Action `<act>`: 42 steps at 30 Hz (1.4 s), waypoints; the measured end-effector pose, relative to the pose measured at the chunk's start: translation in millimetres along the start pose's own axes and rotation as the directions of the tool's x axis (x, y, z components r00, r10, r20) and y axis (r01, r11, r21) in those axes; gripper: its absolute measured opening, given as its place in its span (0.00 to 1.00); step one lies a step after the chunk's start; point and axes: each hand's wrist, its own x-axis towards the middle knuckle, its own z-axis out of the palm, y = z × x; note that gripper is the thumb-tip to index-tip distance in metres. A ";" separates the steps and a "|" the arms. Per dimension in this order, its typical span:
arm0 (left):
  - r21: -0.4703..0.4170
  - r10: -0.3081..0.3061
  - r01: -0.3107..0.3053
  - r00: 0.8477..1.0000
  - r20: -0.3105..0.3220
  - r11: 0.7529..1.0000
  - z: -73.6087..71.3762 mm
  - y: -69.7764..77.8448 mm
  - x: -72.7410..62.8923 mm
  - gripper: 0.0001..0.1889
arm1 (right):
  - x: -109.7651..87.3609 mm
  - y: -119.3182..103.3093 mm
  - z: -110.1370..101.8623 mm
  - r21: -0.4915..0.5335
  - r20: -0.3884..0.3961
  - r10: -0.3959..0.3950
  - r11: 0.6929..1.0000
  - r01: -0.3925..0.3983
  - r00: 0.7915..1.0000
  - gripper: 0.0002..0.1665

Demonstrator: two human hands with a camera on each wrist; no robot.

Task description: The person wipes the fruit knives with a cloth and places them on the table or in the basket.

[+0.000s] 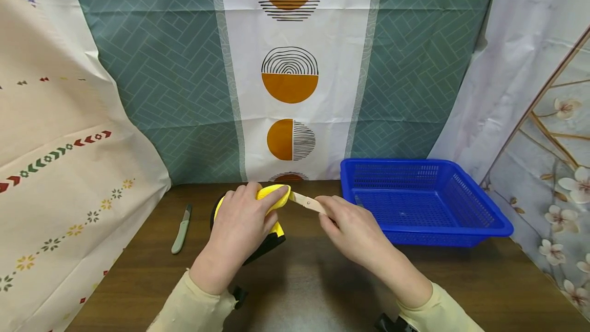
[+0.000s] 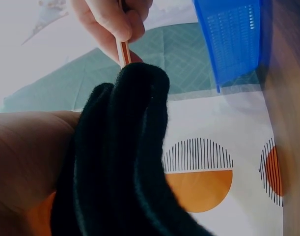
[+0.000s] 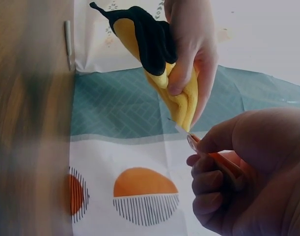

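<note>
My left hand (image 1: 237, 219) grips a folded cloth (image 3: 150, 46), yellow on one face and black on the other, with a loose corner hanging below. The cloth's yellow folds are bunched at the blade of a small knife (image 1: 310, 202), which has a pale beige handle with a round rivet. My right hand (image 1: 355, 227) holds that handle, fingers curled round it in the right wrist view. Between cloth and handle a short stretch of blade shows; the rest is hidden by the folds. In the left wrist view the dark side of the cloth (image 2: 135, 128) covers most of the left fingers.
A second knife (image 1: 182, 230) with a pale green handle and dark blade lies on the wooden table (image 1: 138, 281) at the left. At the right stands a blue plastic basket (image 1: 447, 232), a small narrow item near its left wall. Patterned cloths hang behind and at both sides.
</note>
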 end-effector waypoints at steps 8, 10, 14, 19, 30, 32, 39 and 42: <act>0.003 -0.016 0.016 1.000 -0.001 1.000 0.6 -5.5 -0.6 0.26 | 0.2 0.7 -0.2 0.000 0.008 0.001 1.000 -0.001 1.000 0.18; 0.004 -0.021 0.021 1.000 0.000 1.000 0.8 -7.0 -0.9 0.26 | 0.3 0.9 -0.3 -0.002 0.008 -0.002 1.000 0.002 1.000 0.18; 0.005 -0.033 0.033 0.999 0.006 0.999 0.7 -9.9 -1.4 0.27 | 0.4 1.2 -0.5 0.001 0.010 -0.002 1.000 0.002 1.000 0.18; 0.000 -0.054 0.054 0.998 0.012 0.999 -0.6 -13.5 -1.9 0.26 | 0.7 1.0 -0.8 0.006 0.014 0.002 1.000 -0.002 1.000 0.18; 0.000 -0.093 0.093 0.995 0.019 0.996 -4.1 -20.6 -3.7 0.26 | -0.4 0.3 -1.9 -0.003 -0.007 0.003 1.000 -0.003 1.000 0.17; -0.007 -0.089 0.089 0.996 0.008 0.996 -4.5 -19.6 -3.6 0.26 | -0.4 0.5 -1.8 -0.008 -0.008 0.005 1.000 -0.005 1.000 0.17; -0.021 -0.031 0.030 0.999 -0.016 0.999 -5.1 -8.3 -1.5 0.26 | -0.7 0.9 -1.9 -0.001 -0.013 0.006 1.000 -0.006 1.000 0.17; -0.017 -0.006 0.006 1.000 -0.021 1.000 -5.1 -2.6 -1.0 0.27 | -0.5 0.2 -2.3 0.000 -0.006 0.009 1.000 -0.009 1.000 0.17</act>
